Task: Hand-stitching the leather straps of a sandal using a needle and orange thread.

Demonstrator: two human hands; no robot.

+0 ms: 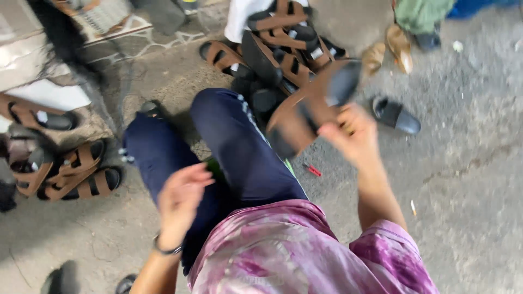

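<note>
Head view, looking down at a person seated on a rough, cracked grey concrete floor (468,179), legs in dark navy trousers (239,147) stretched forward and a purple-and-pink tie-dyed shirt (294,250) filling the lower frame. The right hand (351,136) is raised, its fingers closed around the edge of a brown strapped sandal with a black sole (310,109); the sandal is tilted, sole end pointing up and right, and blurred by motion. It hangs in the air just in front of a heap of similar brown-and-black sandals (283,43) piled on the floor beyond the knees. The left hand (182,198) is open and holds nothing, fingers loosely spread above the left thigh, a dark band at the wrist. To the left lies another cluster of brown strapped sandals (71,169), flat on the floor. A single black slide sandal (396,115) rests to the right of the held one, well apart from a small red item (312,170) lying by the right leg. Two tan leather-looking soles (392,49) lie near the top edge.
</note>
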